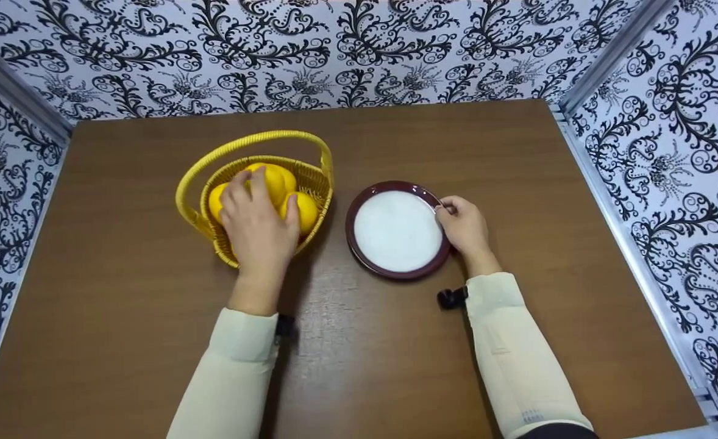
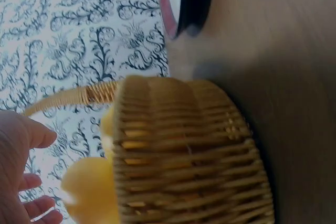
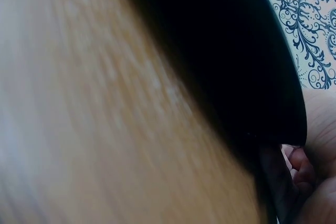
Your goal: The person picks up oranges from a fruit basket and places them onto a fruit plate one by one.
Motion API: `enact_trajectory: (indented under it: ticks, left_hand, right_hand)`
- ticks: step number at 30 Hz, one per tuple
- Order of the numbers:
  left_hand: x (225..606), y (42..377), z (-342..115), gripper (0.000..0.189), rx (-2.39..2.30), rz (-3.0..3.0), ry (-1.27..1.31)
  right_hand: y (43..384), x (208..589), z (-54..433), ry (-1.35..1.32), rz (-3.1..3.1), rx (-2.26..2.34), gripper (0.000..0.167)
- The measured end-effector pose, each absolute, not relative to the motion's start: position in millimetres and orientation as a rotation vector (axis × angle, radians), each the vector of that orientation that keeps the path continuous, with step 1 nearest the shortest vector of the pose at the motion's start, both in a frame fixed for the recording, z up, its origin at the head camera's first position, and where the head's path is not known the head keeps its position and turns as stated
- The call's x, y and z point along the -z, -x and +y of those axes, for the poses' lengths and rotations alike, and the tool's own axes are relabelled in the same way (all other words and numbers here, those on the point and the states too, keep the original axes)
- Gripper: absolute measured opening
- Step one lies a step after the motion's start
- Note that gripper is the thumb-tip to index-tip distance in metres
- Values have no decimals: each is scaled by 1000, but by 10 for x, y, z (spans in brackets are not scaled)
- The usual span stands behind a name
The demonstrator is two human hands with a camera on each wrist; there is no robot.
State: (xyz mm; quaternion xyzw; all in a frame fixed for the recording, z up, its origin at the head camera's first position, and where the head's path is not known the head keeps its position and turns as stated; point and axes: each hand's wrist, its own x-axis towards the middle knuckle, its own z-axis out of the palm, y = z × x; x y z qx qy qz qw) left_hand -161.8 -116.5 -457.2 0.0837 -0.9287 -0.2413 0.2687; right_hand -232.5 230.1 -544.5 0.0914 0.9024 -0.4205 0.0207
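1. One desk (image 1: 121, 317), walled by three patterned panels (image 1: 395, 55): one along the far edge, one at the left edge, one at the right.
2. One yellow wicker basket (image 1: 314, 182) with a single handle, toward the desk's far left corner.
3. At least three yellow fruits (image 1: 301, 213) inside it; fingers cover some, leaving the full count unclear.
4. One plate (image 1: 398, 231), midway between left and right edges.
5. Two hands: one left hand (image 1: 258, 225), one right hand (image 1: 465, 227).
6. Two pale sleeves (image 1: 520, 341), reaching in over the near edge.
7. Two black wrist devices (image 1: 451, 299), one per cuff.
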Motion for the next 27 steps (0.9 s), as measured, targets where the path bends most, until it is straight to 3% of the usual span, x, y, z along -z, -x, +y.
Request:
enact_trajectory:
  ticks: [8,27]
  left_hand:
    - [4632,1758,-1310,85,859,-2548,-367]
    - [4671,1839,-1350,76,966,-2553,-434]
  right_hand:
    - [2327,5449,2313,-280,2815,1284,28]
    - [2323,5450,2300,-267,2798,1324,27]
